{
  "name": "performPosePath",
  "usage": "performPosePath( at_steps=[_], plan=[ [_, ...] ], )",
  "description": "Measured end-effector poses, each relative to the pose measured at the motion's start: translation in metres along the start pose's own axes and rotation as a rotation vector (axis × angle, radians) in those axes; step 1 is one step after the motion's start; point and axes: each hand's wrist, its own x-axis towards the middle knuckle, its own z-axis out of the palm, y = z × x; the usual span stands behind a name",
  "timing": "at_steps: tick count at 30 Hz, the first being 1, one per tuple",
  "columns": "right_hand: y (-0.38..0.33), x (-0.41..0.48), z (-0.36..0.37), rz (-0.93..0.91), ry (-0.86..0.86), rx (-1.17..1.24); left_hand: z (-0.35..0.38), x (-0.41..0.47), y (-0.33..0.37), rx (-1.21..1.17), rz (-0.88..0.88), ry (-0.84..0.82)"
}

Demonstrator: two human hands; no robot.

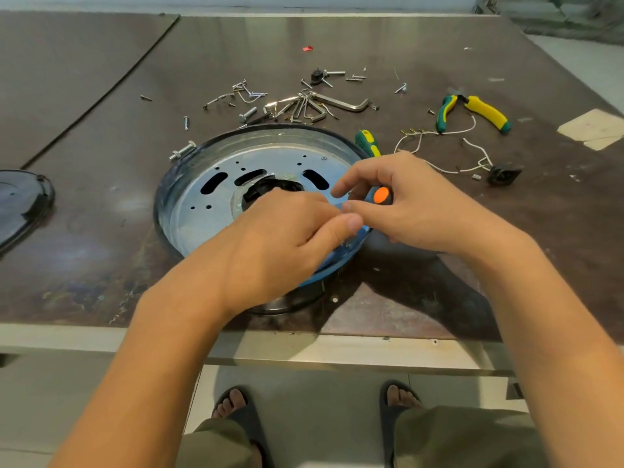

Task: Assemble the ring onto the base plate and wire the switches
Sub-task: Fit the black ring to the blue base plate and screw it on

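Left hand [287, 238]: fingers curled at the plate [202, 211] right rim, grip unclear
Right hand [415, 204]: curled round orange-capped screwdriver [381, 194]
Pliers [472, 113]: upper right, on the surface [101, 231]

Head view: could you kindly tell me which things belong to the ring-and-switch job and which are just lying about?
In the job: base plate, dark ring around it, orange-tipped piece in the right hand, white wires, black switch.
Lying about: pliers, hex keys, black cover at left, red scrap.
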Motion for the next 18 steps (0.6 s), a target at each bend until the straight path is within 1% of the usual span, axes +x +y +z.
performPosePath(
  at_steps=[3, 5, 10, 13, 14, 15, 18],
  plan=[
    [0.002, -0.003, 0.001, -0.002, 0.020, 0.012, 0.003, 0.006, 0.003, 0.050, -0.021, 0.036],
    [0.002, -0.006, 0.003, -0.008, 0.063, 0.008, 0.005, 0.008, 0.004, 0.060, -0.049, 0.067],
    [0.003, -0.011, 0.001, 0.076, 0.265, 0.050, 0.007, 0.013, 0.006, 0.052, -0.107, 0.076],
    [-0.001, -0.013, -0.002, 0.121, 0.370, -0.047, 0.006, 0.016, 0.010, 0.047, -0.144, 0.041],
    [-0.002, -0.013, -0.004, 0.151, 0.375, -0.074, 0.006, 0.016, 0.011, 0.038, -0.156, 0.022],
    [-0.002, -0.013, -0.005, 0.185, 0.344, -0.056, 0.005, 0.017, 0.013, 0.028, -0.168, 0.011],
    [0.003, -0.011, 0.000, 0.288, 0.148, 0.129, 0.004, 0.016, 0.014, -0.002, -0.195, -0.003]
  ],
)
